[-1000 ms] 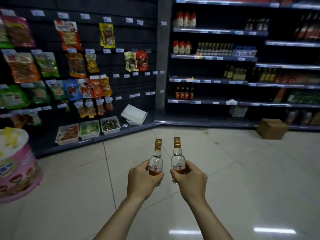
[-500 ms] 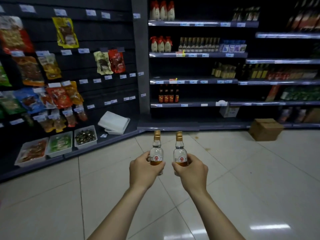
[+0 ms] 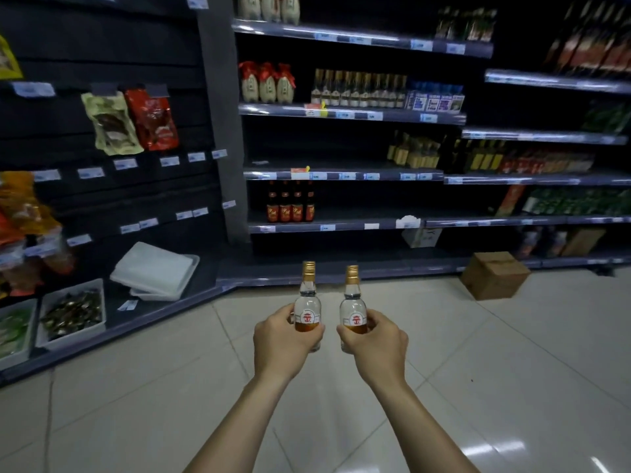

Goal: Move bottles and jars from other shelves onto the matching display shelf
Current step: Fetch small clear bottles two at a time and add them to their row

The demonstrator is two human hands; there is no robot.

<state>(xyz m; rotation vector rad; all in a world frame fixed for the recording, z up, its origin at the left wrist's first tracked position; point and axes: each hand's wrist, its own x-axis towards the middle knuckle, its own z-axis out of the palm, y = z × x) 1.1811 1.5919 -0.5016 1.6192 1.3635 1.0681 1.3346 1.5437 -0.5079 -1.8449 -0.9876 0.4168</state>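
My left hand (image 3: 281,343) grips a small clear bottle (image 3: 308,303) with a gold cap and a red-and-white label, held upright. A matching bottle (image 3: 353,307) stands upright in my right hand (image 3: 377,348). Both are held side by side over the tiled floor, in front of a dark shelf unit. On its second shelf (image 3: 355,112) stands a row of similar gold-capped clear bottles (image 3: 358,88). Lower down, several dark bottles with red labels (image 3: 290,202) stand at the left end of a shelf.
A cardboard box (image 3: 493,274) sits on the floor at the right, by the shelf base. On the left, snack bags hang on a dark wall (image 3: 129,121), with white trays (image 3: 153,271) and bins of sweets (image 3: 73,312) on the low ledge.
The view has moved closer to the shelf unit and turned right. Both hands keep their bottles upright, side by side.
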